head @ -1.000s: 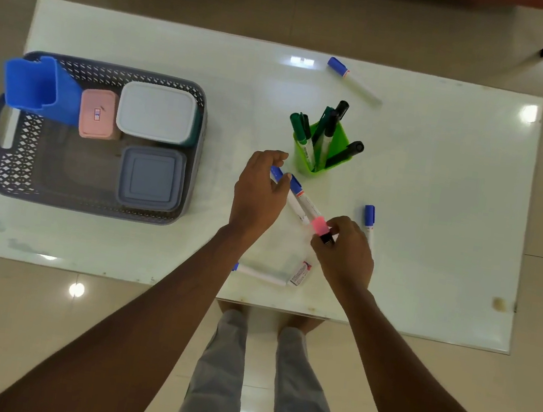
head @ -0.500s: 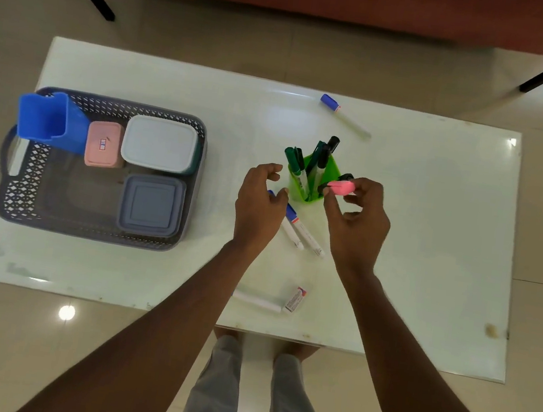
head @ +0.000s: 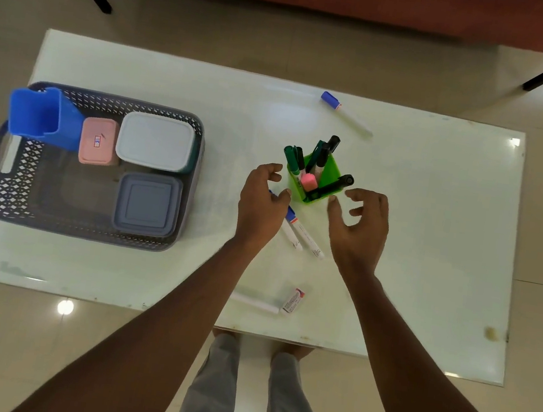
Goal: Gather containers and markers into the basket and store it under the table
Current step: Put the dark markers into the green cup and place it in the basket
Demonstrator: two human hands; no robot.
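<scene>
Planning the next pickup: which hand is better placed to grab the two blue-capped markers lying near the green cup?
Probably left. The left hand covers the markers at their caps; the right hand hovers empty beside them.

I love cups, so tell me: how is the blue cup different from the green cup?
The blue cup sits in the grey basket, at its far left corner, while the green cup stands on the white table. The blue cup looks empty inside, but the green cup is stuffed with markers and one pink highlighter. Both are open-topped plastic holders with squarish mouths.
</scene>
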